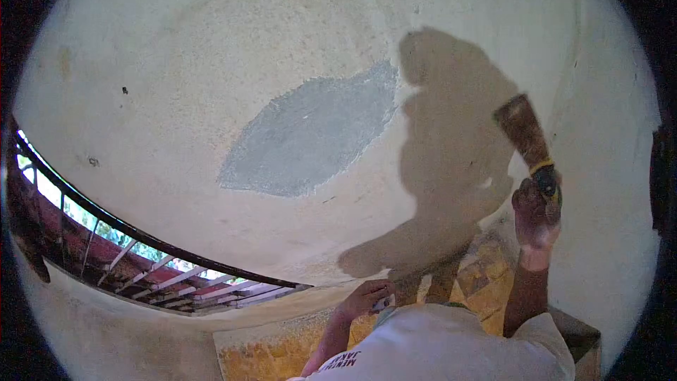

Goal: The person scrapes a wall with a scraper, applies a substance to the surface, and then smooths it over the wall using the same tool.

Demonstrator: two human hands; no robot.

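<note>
My right hand (537, 219) is raised near the wall at the right, wrapped round the dark handle of a scraper (525, 130). The scraper has a wide, brown-stained blade pointing up and to the left, with a yellow band where it meets the handle. Low in the middle, in front of my body, my left hand (367, 298) is closed with its fingers curled. Something small and pale shows by its fingers, too small to name. A grey patch (310, 134) with ragged edges covers part of the cream wall (247, 42), left of the scraper.
A barred window opening (155, 271) with a dark frame curves along the lower left. My shadow (451, 127) falls on the wall between the grey patch and the scraper. Below lies a worn, yellowish tiled floor (486, 275). A dark object (575, 335) stands at the lower right.
</note>
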